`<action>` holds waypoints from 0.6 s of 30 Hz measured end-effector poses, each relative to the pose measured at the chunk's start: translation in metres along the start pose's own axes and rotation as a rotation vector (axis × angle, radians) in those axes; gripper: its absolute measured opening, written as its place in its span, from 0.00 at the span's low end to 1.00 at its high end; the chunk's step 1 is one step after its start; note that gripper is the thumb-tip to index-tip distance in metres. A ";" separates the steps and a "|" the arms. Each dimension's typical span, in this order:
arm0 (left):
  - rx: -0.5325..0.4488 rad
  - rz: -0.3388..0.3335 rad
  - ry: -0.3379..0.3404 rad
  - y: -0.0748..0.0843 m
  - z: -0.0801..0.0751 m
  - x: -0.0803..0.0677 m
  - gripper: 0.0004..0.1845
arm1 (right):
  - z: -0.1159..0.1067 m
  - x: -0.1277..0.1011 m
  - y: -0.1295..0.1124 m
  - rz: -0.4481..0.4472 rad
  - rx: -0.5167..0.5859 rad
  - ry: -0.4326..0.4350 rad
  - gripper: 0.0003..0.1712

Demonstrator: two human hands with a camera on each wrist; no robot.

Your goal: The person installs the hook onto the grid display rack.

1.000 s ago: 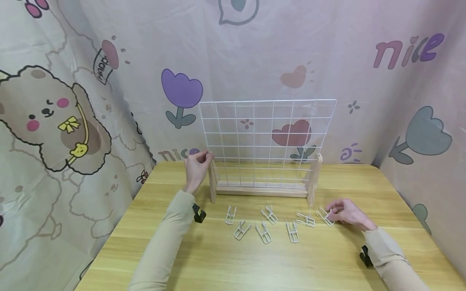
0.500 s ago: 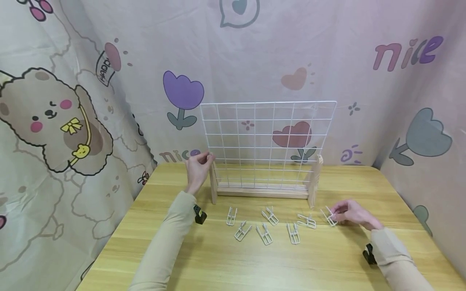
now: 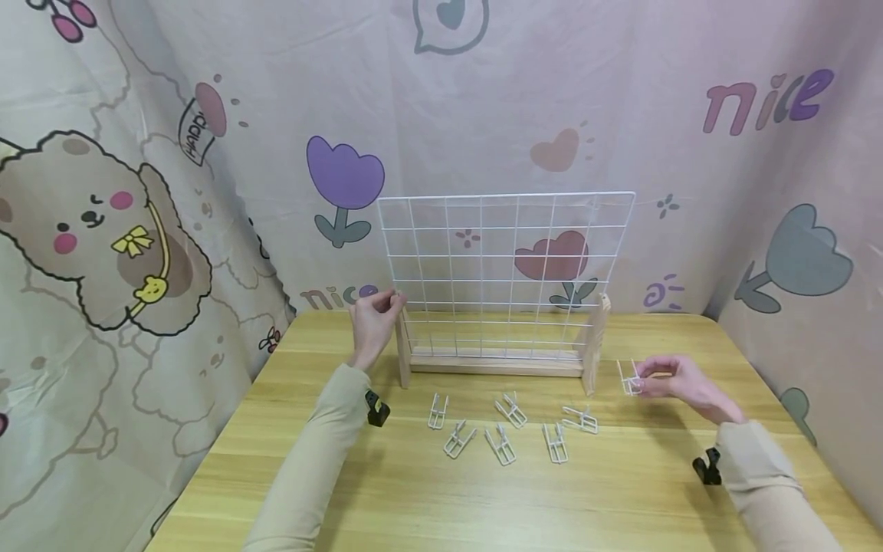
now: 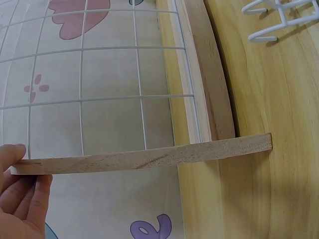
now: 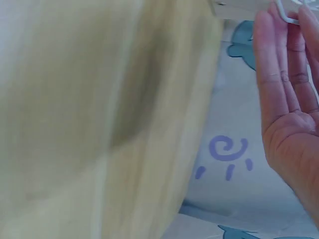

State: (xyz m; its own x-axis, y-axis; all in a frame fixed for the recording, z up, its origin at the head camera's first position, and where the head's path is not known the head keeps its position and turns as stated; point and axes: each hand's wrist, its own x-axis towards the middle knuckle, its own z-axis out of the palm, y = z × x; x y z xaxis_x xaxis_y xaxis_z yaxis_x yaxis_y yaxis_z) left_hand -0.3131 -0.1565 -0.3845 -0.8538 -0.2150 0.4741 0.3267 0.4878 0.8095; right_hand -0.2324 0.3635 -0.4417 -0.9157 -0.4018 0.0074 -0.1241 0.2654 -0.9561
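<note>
My left hand (image 3: pixel 371 326) pinches the upper end of the left wooden upright (image 3: pixel 404 356) of a stand. In the left wrist view, thumb and fingers lie on either side of that upright (image 4: pixel 149 158). A white wire grid panel (image 3: pixel 483 280) leans back in the stand. At the right, my right hand (image 3: pixel 690 387) holds a white wire hook (image 3: pixel 629 383) above the table, its prongs pointing up and away. Only a bent part of the hook (image 5: pixel 285 19) shows at the fingertips of the right hand (image 5: pixel 294 124) in the right wrist view.
Several more white wire hooks lie scattered in front of the stand, among them one hook (image 3: pixel 555 443) near the middle and another (image 3: pixel 438 412) at the left. The wooden table (image 3: pixel 524 506) meets a printed curtain (image 3: pixel 441 115) behind and at both sides.
My right hand has lifted the rightmost hook off the table and moved slightly right and farther back with it. The left hand stays on the upright.
</note>
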 end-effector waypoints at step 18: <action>-0.022 0.013 0.000 0.001 -0.001 -0.001 0.15 | -0.003 0.017 -0.067 -0.110 0.073 0.112 0.13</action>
State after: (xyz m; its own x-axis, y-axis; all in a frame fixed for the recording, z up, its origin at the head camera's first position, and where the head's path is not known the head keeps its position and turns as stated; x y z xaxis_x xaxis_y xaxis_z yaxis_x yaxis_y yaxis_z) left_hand -0.3118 -0.1570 -0.3836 -0.8495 -0.2083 0.4847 0.3468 0.4718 0.8106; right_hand -0.2410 0.3414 -0.3767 -0.9355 -0.3237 0.1415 -0.2012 0.1592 -0.9665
